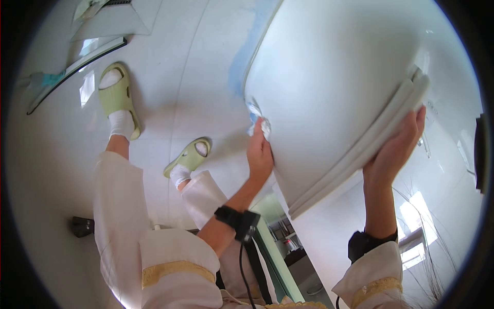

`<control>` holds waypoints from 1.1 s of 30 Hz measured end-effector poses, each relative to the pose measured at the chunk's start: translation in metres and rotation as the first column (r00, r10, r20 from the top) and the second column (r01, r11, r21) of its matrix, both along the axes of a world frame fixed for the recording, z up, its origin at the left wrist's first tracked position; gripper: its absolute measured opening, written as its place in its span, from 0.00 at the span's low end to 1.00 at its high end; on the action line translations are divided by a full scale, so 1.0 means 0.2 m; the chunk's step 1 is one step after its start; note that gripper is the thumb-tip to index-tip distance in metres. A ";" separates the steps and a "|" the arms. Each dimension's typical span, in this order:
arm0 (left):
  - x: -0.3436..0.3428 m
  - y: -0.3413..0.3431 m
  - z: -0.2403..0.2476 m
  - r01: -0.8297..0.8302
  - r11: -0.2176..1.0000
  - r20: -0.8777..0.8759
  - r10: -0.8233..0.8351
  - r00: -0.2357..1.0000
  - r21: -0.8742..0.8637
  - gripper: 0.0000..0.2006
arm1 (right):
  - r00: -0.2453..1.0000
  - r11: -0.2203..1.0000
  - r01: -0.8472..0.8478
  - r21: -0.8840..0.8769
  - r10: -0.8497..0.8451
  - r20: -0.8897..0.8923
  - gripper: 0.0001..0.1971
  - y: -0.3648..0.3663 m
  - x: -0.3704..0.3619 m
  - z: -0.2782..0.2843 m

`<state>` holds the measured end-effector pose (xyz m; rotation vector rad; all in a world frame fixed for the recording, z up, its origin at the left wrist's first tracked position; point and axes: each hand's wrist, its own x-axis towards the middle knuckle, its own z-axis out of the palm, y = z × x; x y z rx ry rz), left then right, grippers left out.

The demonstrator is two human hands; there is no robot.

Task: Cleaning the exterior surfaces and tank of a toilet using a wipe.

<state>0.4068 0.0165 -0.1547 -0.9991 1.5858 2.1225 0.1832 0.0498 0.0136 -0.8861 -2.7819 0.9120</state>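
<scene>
A large white glossy fixture (329, 72), which looks like a toilet, fills the upper right, with layered rims like a seat and lid (360, 149) along its right side. My left hand (261, 154) is closed around a crumpled white and blue wipe (265, 126) and presses it against the fixture's left edge, near the floor. At the right, my right hand (395, 147) rests along the outside of the lid with its fingers stretched out. Its thumb and palm are partly hidden.
A blue patch (246, 56) marks the tiled floor beside the fixture. My feet in green slippers (116, 92) stand to the left, near a long black-edged squeegee (77, 69). An open greenish cabinet or shelf (285, 237) lies below. A dark object (82, 226) stands at lower left.
</scene>
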 end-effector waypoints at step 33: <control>-0.35 -0.16 0.38 0.234 0.962 -0.416 -0.270 0.868 -0.138 0.27 | 0.987 0.902 -0.132 0.412 0.080 0.141 0.35 0.04 -0.02 0.01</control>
